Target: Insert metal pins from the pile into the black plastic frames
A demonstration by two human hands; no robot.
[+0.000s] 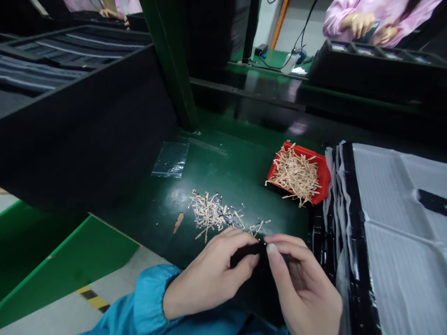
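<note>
The red tray (325,179) is sitting on the green bench (240,186), and a bare stretch of bench is lying open to its left, leaving a hand room to pass. Just right of the tray, a stack of black-edged white sheets (394,223) is blocking sideways movement. Well left of the tray, a black rack (80,139) is closing off that side, with a green post (171,60) standing beside it. A loose pile of strips (213,216) is lying in front of the tray, between it and the left hand (209,274) and right hand (300,279), which are pinching a black piece (244,255).
</note>
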